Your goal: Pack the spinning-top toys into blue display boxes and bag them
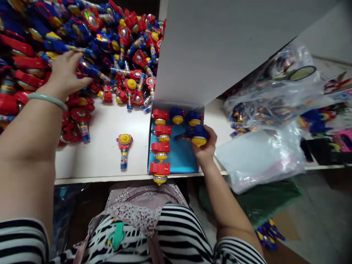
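Note:
My right hand (206,149) is closed on a blue spinning-top toy (199,135) with a yellow tip, inside an open box (183,165) with a blue bottom. A column of several red spinning-top toys (161,148) lines the box's left side; the nearest sits over the front edge. Two more blue toys (177,115) stand along the back of the box. At the left, my left hand (66,73) reaches over a big pile of red and blue toys (82,33), thumb and fingers apart. Whether it touches one is unclear.
One red toy with a yellow disc (125,139) and a clear tube lies alone on the white table (104,161). The box's tall lid (220,47) stands up behind it. Plastic bags (264,154) lie at the right. Several blue toys (268,234) are on the floor.

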Action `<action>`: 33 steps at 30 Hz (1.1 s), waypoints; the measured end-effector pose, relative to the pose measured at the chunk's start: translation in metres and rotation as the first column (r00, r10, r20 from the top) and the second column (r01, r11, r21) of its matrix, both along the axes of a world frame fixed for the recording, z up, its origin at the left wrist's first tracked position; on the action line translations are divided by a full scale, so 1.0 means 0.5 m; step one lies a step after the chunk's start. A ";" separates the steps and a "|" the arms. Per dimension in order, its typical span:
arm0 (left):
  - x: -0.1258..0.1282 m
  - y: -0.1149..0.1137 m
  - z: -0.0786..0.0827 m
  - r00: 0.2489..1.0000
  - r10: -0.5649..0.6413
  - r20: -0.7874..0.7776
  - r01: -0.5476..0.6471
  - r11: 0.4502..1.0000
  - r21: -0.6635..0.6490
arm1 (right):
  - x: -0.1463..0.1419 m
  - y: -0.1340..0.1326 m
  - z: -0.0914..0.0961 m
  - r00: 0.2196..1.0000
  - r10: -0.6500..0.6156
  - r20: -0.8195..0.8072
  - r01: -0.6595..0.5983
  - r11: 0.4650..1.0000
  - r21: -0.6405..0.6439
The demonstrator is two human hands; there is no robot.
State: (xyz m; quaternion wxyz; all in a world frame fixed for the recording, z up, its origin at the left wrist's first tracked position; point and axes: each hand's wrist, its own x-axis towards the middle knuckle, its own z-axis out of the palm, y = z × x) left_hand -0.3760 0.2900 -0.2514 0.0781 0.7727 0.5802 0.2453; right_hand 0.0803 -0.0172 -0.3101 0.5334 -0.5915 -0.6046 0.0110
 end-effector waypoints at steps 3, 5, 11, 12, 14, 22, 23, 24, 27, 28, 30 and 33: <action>0.062 0.000 -0.013 0.964 -0.050 -0.263 0.041 0.998 -0.041 | -0.018 0.020 -0.023 0.999 0.027 0.027 -0.025 0.997 -0.069; 0.080 -0.002 -0.022 0.940 -0.009 -0.341 -0.005 0.999 -0.042 | -0.015 0.020 -0.026 0.995 0.069 0.070 -0.059 0.988 -0.143; 0.063 -0.007 -0.017 0.945 0.176 -0.277 -0.176 0.984 0.023 | -0.018 0.022 -0.022 0.959 0.262 0.112 -0.209 0.914 -0.346; 0.061 -0.006 -0.014 0.943 0.187 -0.274 -0.190 0.982 0.014 | -0.020 0.027 -0.021 0.955 0.274 0.114 -0.217 0.906 -0.364; 0.062 0.003 -0.012 0.947 0.212 -0.241 -0.216 0.976 0.010 | -0.018 0.038 -0.018 0.951 0.283 0.123 -0.216 0.896 -0.388; 0.039 -0.008 0.000 0.987 0.139 -0.082 -0.137 0.990 0.026 | 0.041 -0.012 0.080 0.988 0.096 0.121 -0.055 0.950 -0.308; 0.036 -0.024 0.016 0.989 0.135 -0.064 -0.131 0.989 0.069 | 0.036 -0.019 0.107 0.993 0.047 0.109 -0.015 0.961 -0.277; 0.037 -0.046 0.037 0.991 0.130 -0.042 -0.125 0.985 0.120 | 0.024 -0.020 0.137 0.993 0.040 0.114 -0.012 0.971 -0.238; 0.077 -0.145 0.132 0.998 0.050 0.034 -0.057 0.968 0.246 | -0.055 0.021 0.225 0.928 0.269 0.259 -0.251 0.963 -0.100; 0.102 -0.190 0.169 0.999 -0.008 0.045 -0.004 0.965 0.264 | -0.092 0.048 0.250 0.881 0.347 0.322 -0.341 0.937 -0.076; 0.162 -0.286 0.238 0.990 -0.136 0.041 0.121 0.958 0.259 | -0.170 0.110 0.288 0.821 0.443 0.362 -0.459 0.887 -0.044; 0.233 -0.387 0.297 0.952 -0.290 0.101 0.266 0.943 0.200 | -0.256 0.179 0.311 0.750 0.563 0.347 -0.596 0.803 -0.012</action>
